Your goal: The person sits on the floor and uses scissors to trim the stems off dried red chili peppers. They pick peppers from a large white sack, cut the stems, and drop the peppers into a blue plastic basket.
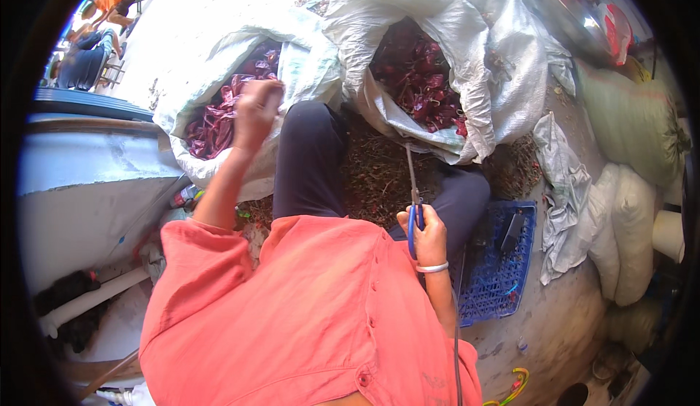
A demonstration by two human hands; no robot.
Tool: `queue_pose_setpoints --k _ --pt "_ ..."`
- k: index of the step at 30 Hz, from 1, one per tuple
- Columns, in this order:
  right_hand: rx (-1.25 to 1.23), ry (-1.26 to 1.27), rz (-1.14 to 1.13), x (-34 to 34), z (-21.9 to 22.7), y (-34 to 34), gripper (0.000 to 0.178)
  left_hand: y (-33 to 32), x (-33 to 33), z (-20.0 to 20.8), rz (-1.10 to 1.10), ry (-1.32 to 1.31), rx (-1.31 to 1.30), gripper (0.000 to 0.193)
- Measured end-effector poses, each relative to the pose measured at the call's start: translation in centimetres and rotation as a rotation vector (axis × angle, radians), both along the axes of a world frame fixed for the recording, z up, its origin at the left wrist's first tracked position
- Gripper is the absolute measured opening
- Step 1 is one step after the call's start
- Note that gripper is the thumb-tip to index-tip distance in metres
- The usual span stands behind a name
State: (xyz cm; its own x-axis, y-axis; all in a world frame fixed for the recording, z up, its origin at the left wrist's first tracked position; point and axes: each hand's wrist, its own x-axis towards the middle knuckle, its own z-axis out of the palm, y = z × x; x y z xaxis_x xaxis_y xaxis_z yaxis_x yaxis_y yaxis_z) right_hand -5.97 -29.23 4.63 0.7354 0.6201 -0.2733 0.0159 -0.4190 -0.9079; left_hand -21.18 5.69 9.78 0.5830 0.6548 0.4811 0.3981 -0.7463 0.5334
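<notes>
My right hand (429, 237) grips scissors (416, 218) by their blue handles. Their long blades point away from me, toward the sack at the far right. My left hand (257, 114) is over the mouth of the left white sack (310, 63), its fingers curled and somewhat blurred. Whatever they might hold cannot be made out. Dark red dried chillies (211, 123) lie in that sack, below and beside the hand. More dried red chillies (417, 71), some with pale stems, show in the open mouth of the right white sack (467, 56).
Chopped stems (373, 176) cover the ground between my knees. A blue plastic crate (490, 289) with a black object sits at my right. Stuffed sacks (633, 125) stand along the right side. Other people (109, 9) sit far off at upper left, beyond a low ledge (91, 158).
</notes>
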Motion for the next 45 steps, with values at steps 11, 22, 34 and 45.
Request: queue_pose_setpoints --k 11,22,34,45 --pt "0.005 0.029 -0.028 1.1 -2.4 0.6 0.022 -0.7 11.2 -5.7 -0.221 0.279 -0.394 0.026" --pt "-0.014 0.142 -0.124 2.4 -2.3 -0.1 0.021 -7.9 28.1 -19.4 0.207 0.436 -0.797 0.042" --pt "-0.122 -0.215 -0.034 5.2 0.2 1.6 0.049 -7.9 17.7 -9.9 -0.487 0.227 -1.169 0.027" --pt "-0.178 -0.482 0.118 3.6 2.2 1.2 0.056 -11.1 12.5 -4.8 -0.607 0.028 -0.771 0.020"
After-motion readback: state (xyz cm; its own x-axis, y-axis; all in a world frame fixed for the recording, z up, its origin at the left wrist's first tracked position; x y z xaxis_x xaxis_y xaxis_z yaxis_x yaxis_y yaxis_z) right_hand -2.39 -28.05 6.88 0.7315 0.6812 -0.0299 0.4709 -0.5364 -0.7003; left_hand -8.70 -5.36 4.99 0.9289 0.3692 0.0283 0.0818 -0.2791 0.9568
